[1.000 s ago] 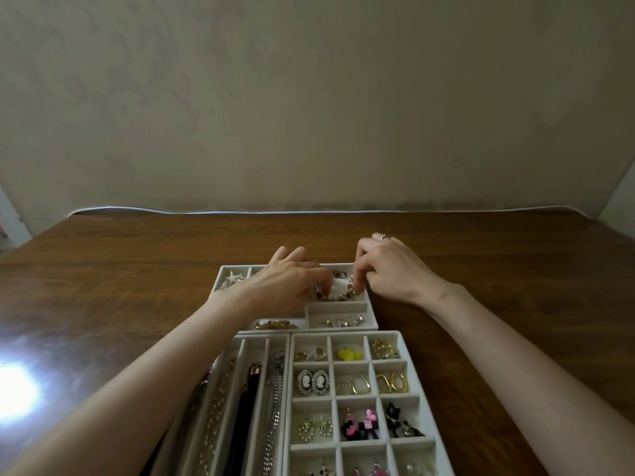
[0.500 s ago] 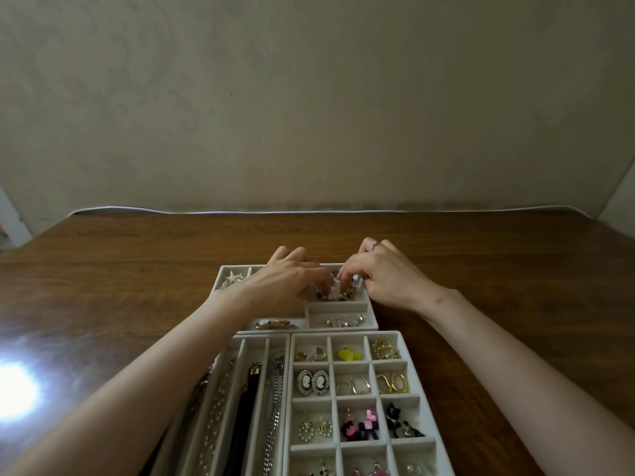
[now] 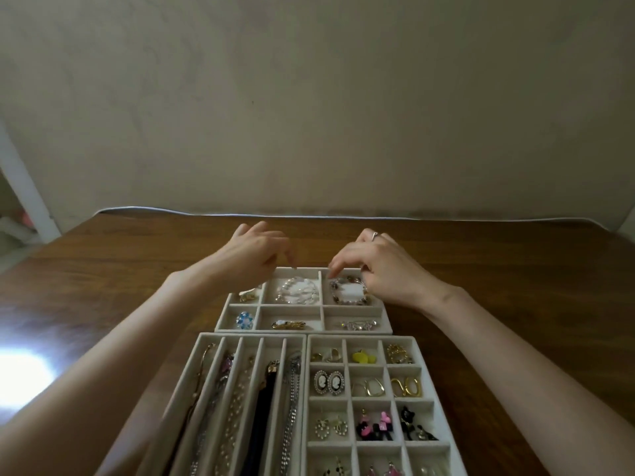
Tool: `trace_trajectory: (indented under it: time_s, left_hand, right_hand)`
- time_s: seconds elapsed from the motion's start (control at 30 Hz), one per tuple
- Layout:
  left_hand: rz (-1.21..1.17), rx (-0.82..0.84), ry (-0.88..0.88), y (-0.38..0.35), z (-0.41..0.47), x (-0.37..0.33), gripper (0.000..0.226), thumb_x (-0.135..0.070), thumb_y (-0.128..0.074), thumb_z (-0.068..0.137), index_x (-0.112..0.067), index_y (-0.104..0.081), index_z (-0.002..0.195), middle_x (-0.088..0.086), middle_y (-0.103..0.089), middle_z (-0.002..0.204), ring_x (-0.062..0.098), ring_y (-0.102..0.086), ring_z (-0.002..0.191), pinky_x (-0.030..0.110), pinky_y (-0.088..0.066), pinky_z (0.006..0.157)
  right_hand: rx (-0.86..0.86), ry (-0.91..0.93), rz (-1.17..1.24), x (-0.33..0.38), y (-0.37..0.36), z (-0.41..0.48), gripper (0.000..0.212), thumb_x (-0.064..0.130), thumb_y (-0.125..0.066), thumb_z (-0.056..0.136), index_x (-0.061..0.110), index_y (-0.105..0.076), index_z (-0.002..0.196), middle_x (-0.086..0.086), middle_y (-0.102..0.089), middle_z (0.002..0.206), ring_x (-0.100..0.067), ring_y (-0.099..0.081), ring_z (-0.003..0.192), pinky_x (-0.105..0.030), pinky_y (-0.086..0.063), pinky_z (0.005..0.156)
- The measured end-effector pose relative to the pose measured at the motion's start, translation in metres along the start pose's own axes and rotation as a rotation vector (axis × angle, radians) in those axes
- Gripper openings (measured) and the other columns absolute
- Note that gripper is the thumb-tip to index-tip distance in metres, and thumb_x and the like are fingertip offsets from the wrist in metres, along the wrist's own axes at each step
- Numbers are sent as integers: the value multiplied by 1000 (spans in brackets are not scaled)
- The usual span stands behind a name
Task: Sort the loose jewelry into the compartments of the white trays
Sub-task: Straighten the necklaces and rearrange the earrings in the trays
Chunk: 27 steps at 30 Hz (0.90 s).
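Three white trays lie on the wooden table (image 3: 498, 269). The far small tray (image 3: 302, 331) holds a clear bead bracelet (image 3: 296, 294) in its back middle compartment and a dark bead bracelet (image 3: 345, 301) in its back right one. My right hand (image 3: 381, 269) hovers over the dark bracelet with curved fingers, and its thumb touches the bracelet's right side. My left hand (image 3: 256, 255) is raised over the tray's back left corner, fingers loosely bent, holding nothing.
The near left tray (image 3: 254, 335) has long slots with several necklaces. Beside it, the near right grid tray (image 3: 360, 337) holds several pairs of earrings. A blue brooch (image 3: 244, 319) and two clasps lie in the far tray's front row. A wall rises behind the table.
My left hand has lifted off the far tray and pulled back left, uncovering the clear bracelet. The dark bracelet now lies flat in its compartment under my right hand.
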<state>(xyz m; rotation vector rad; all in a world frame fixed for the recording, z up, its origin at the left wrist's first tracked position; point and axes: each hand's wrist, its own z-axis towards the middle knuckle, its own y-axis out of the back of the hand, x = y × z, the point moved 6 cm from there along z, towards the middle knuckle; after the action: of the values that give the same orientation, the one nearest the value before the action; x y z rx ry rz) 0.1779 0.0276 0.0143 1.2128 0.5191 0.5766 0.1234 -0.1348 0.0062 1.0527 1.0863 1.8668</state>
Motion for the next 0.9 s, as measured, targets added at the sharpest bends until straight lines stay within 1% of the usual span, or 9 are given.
trace_trajectory:
  time_s: [0.1, 0.27, 0.4, 0.5, 0.63, 0.7, 0.77, 0.83, 0.9]
  left_hand:
    - [51, 116, 12, -13, -17, 8, 39, -5, -41, 93, -35, -61, 107, -21, -53, 114, 7, -31, 91, 25, -20, 79]
    - [36, 158, -3, -33, -22, 9, 39, -9, -41, 94, -34, -56, 120, -17, -51, 124, 7, -29, 94, 26, -22, 81]
    - [28, 125, -13, -36, -21, 11, 40, -5, -41, 90, -31, -59, 114, -14, -52, 118, 8, -30, 94, 27, -25, 84]
    - [27, 109, -36, -34, -21, 10, 38, -6, -40, 89, -30, -60, 110, -11, -53, 113, 8, -30, 91, 28, -26, 84]
    - [40, 124, -51, -35, -22, 11, 39, -7, -39, 90, -33, -59, 109, -13, -52, 115, 9, -31, 92, 26, -22, 79]
    - [47, 101, -48, -36, -21, 12, 41, -7, -39, 90, -35, -60, 112, -14, -49, 121, 9, -33, 100, 25, -22, 82]
    - [86, 64, -37, -37, -20, 14, 42, -9, -40, 91, -33, -56, 121, -11, -44, 125, 11, -33, 108, 24, -25, 87]
    - [108, 44, -26, -40, -20, 16, 43, -11, -40, 92, -31, -52, 127, -8, -42, 126, 12, -33, 110, 25, -27, 89]
    - [86, 21, -34, -39, -20, 16, 42, -10, -42, 91, -30, -55, 125, -9, -42, 125, 13, -34, 109, 27, -29, 91]
  right_hand:
    - [100, 28, -16, 19, -18, 12, 59, -16, -44, 77, 29, -69, 107, 12, -64, 117, -9, -42, 100, -33, -33, 96]
    - [159, 33, -91, 29, -40, 31, 52, -10, -44, 85, 24, -64, 119, 5, -62, 123, -12, -41, 108, -31, -30, 99]
    - [150, 41, -96, 29, -49, 37, 47, -9, -46, 85, 25, -70, 108, 7, -65, 115, -11, -40, 101, -37, -32, 100]
    - [159, 51, -121, 28, -51, 38, 45, -8, -46, 85, 26, -72, 100, 7, -63, 112, -9, -35, 95, -36, -32, 97]
    - [163, 68, -176, 29, -48, 38, 47, -6, -43, 88, 28, -71, 106, 8, -59, 113, -12, -38, 102, -34, -31, 98]
    - [173, 72, -236, 28, -47, 37, 47, -3, -43, 90, 29, -69, 112, 7, -57, 114, -13, -39, 106, -33, -31, 98]
    - [157, 60, -264, 26, -43, 35, 49, -4, -41, 90, 28, -66, 117, 6, -55, 113, -14, -39, 105, -32, -31, 98]
    - [130, 48, -226, 26, -37, 35, 53, -7, -41, 87, 27, -65, 119, 5, -55, 112, -13, -39, 103, -32, -31, 98]
    - [135, 74, -172, 29, -35, 35, 54, -9, -41, 86, 27, -66, 117, 7, -56, 114, -12, -39, 104, -30, -30, 96]
